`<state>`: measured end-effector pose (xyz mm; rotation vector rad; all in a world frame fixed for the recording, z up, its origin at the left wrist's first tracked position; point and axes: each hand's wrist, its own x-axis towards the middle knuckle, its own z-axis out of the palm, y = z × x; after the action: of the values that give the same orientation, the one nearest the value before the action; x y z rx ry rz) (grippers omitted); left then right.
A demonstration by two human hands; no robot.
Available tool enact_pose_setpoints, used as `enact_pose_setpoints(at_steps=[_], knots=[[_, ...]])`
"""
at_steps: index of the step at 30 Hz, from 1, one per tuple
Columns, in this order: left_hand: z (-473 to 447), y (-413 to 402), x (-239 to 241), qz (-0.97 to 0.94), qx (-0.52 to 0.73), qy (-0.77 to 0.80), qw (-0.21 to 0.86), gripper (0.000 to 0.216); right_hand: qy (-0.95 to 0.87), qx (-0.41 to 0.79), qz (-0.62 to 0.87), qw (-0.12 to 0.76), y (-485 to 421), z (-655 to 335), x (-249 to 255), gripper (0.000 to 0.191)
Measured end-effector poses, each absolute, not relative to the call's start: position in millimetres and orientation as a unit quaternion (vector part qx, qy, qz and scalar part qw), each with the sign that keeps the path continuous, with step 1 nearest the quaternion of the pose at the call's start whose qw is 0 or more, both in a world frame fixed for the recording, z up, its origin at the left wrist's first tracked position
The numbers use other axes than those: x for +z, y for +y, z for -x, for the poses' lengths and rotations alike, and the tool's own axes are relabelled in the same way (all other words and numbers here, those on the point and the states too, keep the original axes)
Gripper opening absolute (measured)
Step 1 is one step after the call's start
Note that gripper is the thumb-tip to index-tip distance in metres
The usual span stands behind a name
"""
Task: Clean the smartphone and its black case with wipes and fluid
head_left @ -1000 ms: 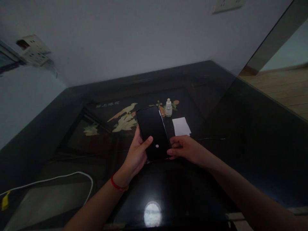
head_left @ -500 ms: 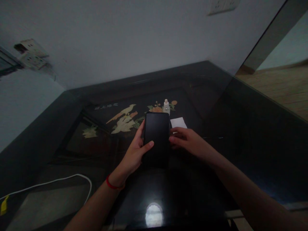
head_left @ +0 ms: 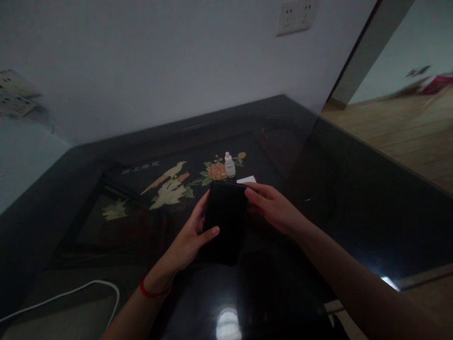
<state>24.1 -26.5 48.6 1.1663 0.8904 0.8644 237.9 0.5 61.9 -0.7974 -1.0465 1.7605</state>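
A dark smartphone (head_left: pixel 227 215) with a black screen is tilted above the glossy table, its top end away from me. My left hand (head_left: pixel 187 238) is closed around its left side, thumb lying over the front and fingers behind. At the upper right corner, my right hand (head_left: pixel 274 205) pinches the phone's edge between thumb and fingers; some of those fingers are hidden. Just beyond the phone stands a small clear dropper bottle (head_left: pixel 230 167) with a white cap. A white square of paper or cloth (head_left: pixel 247 180) lies beside the bottle, partly covered by my right hand.
The black table (head_left: pixel 339 189) has an inlaid bird-and-flower picture (head_left: pixel 170 192) and meets a pale wall. A white cable (head_left: pixel 71 293) curves at the lower left. Wall sockets (head_left: pixel 293 18) are above, and wooden floor (head_left: pixel 406 127) shows at the right.
My right hand has moved from beside the phone onto its upper right corner. The phone is lower and tilted further, leaving the bottle in full view. The camera view has shifted right.
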Motion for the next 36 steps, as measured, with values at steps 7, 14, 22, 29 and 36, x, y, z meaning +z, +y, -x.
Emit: enact_pose_setpoints(at_steps=[7,14,22,29,36], knots=[[-21.3,-27.3,45.1,-0.522,0.363,0.394,0.663,0.078,-0.451,0.676,0.346,0.469,-0.7,-239.2,62.9,0.028],[-22.0,-28.3,43.1,-0.518,0.355,0.412,0.66,0.078,-0.467,0.633,0.382,0.485,-1.9,-236.7,63.5,0.024],[-23.6,-27.2,45.1,-0.498,0.351,0.405,0.681,0.083,-0.485,0.614,0.405,0.472,-1.9,-235.5,64.2,0.03],[-23.4,-29.5,47.2,-0.495,0.348,0.403,0.687,0.067,-0.5,0.585,0.425,0.477,-1.2,-237.4,65.6,0.025],[-27.3,-32.6,54.1,-0.527,0.288,0.389,0.699,0.059,-0.594,0.565,0.404,0.406,-1.4,-243.0,72.7,0.023]])
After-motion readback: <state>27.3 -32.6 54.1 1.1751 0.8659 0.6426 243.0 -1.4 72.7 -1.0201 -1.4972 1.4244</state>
